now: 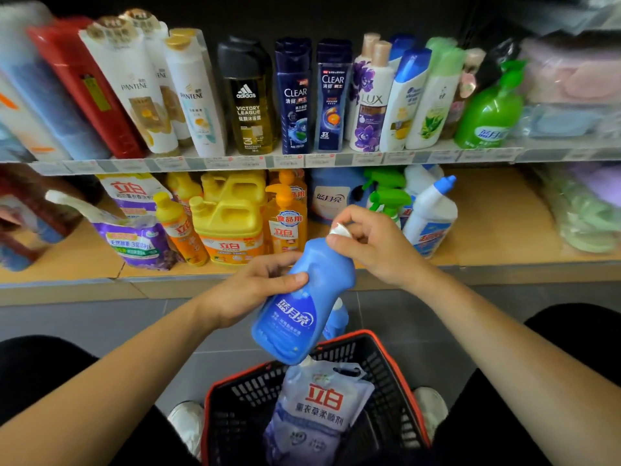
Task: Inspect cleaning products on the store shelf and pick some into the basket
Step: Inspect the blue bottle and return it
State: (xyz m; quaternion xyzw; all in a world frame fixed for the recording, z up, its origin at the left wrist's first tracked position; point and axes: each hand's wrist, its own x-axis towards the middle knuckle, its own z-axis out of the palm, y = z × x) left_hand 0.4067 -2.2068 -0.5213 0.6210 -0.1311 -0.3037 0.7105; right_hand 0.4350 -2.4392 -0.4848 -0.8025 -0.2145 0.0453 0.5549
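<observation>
Two store shelves fill the upper part of the head view. The top shelf (302, 161) has a strip of price tags and carries a row of upright shampoo bottles (292, 95). The wooden lower shelf (497, 223) holds yellow jugs (232, 223), orange pump bottles, pouches and sprayers. Below is a grey tiled floor (100, 317), where a black basket (389, 351) with a red rim stands between two white shoes, with a pale pouch (322, 405) printed with red characters lying in it. A blue bottle (302, 311) with a white logo on its label is held tilted in the air above the basket, base down towards the pouch. The left hand (255, 287) grips its waist, thumb across the front. The right hand (373, 243) curls its fingers round the white cap (340, 230).
</observation>
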